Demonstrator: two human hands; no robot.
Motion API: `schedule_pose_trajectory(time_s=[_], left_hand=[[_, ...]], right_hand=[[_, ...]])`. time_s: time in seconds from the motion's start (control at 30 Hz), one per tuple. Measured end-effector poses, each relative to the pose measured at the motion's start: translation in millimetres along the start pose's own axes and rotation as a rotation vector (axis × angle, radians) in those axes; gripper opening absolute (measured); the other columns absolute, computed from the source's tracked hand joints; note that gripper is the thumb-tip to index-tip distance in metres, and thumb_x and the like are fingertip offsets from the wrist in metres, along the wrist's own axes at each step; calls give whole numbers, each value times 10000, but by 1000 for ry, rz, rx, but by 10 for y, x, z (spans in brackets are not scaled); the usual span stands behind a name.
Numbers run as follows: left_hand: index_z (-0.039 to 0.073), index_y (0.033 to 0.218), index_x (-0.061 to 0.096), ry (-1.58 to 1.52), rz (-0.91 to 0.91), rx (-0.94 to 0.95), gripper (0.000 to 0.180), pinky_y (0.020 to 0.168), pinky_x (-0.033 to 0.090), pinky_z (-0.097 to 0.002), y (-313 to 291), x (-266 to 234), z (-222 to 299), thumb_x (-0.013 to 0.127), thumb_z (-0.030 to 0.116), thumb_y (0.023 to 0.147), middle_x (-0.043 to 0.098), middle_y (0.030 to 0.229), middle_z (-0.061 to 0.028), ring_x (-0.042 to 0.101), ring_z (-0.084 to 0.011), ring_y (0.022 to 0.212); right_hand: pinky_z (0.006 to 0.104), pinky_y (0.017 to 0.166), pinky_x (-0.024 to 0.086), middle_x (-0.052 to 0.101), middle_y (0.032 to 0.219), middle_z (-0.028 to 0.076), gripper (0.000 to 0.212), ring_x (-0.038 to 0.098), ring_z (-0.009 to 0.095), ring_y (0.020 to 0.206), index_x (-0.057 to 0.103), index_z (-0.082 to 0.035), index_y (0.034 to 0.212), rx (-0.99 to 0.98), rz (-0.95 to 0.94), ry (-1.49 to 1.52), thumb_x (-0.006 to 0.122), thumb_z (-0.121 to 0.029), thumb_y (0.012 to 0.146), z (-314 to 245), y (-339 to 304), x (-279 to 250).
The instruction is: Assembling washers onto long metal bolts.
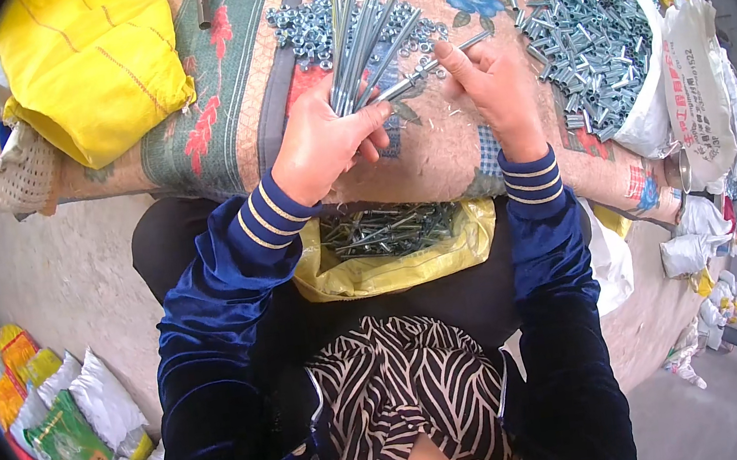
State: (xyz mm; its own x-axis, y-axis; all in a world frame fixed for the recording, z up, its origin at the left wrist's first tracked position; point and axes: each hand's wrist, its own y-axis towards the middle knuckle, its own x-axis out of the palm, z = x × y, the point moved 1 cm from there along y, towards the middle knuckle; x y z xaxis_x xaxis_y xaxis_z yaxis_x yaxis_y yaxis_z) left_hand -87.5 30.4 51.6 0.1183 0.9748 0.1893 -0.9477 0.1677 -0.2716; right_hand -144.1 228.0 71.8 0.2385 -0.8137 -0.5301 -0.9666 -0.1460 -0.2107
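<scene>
Left hand is curled round the lower ends of a bundle of metal rods, thumb across them, upper ends fanned out over the pile of small nuts. Right hand is mostly closed, thumb and fingers pinching a single rod that slants away from the bundle, near end by the left thumb. Both hands sit just over the near side of the cloth-covered tabletop. Can't tell if there's a nut on that rod; too small. For doing it well, I'd lock the bundle against the palm with the lower fingers so the left thumb and forefinger are free to steady the one rod. Grip is best near the rod's end, light enough to roll it, and square to whatever meets it, so a thread wouldn't cross. Fanned tips look prone to snagging; I'd tap them even. Watch for drops: the yellow bag of loose rods sits right below the tabletop edge, and the short tubes are heaped off to the right, so strays could mix in.
</scene>
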Motion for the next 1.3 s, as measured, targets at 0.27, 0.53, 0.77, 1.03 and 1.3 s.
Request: schedule_pose_trajectory(time_s=[0.27, 0.53, 0.77, 1.03, 1.3], left_hand=[[17, 1107, 564, 9, -27, -6, 332, 391, 326, -173, -10, -22, -43, 676, 161, 830, 618, 676, -44, 531, -63, 479], [23, 1124, 565, 74, -30, 21, 340, 391, 323, -174, -7, 31, -23, 671, 160, 831, 614, 671, -39, 516, -59, 470], [10, 1050, 537, 111, -41, -52, 271, 416, 382, -193, -51, 59, 81, 647, 120, 829, 585, 641, -36, 527, -74, 485], [31, 1120, 558, 163, -89, -12, 323, 417, 329, -193, -57, -44, -2, 650, 185, 851, 486, 621, 30, 430, -38, 469], [61, 980, 569, -179, -184, -254, 249, 369, 253, -185, 21, -108, -55, 628, 283, 885, 509, 681, 18, 424, -42, 473]], right_hand=[[198, 657, 427, 652, 871, 34, 313, 571, 70, 730, 648, 5, 1045, 74, -28, -137, 585, -275, 919, -152, -51, -73], [208, 494, 412, 636, 737, 61, 369, 511, 54, 526, 610, 45, 1061, -260, 64, 160, 646, -274, 878, 160, 33, -48], [171, 505, 405, 569, 649, -16, 270, 493, 19, 552, 623, -14, 1051, -173, -153, 490, 665, -194, 854, 91, -150, 75], [277, 569, 461, 633, 710, 49, 240, 586, 130, 623, 661, -36, 939, -399, -237, -228, 702, -218, 788, 180, -216, -300], [443, 672, 492, 652, 790, 191, 338, 632, 370, 756, 633, -15, 864, 66, 706, -1068, 669, -337, 769, 1222, 423, -1009]])
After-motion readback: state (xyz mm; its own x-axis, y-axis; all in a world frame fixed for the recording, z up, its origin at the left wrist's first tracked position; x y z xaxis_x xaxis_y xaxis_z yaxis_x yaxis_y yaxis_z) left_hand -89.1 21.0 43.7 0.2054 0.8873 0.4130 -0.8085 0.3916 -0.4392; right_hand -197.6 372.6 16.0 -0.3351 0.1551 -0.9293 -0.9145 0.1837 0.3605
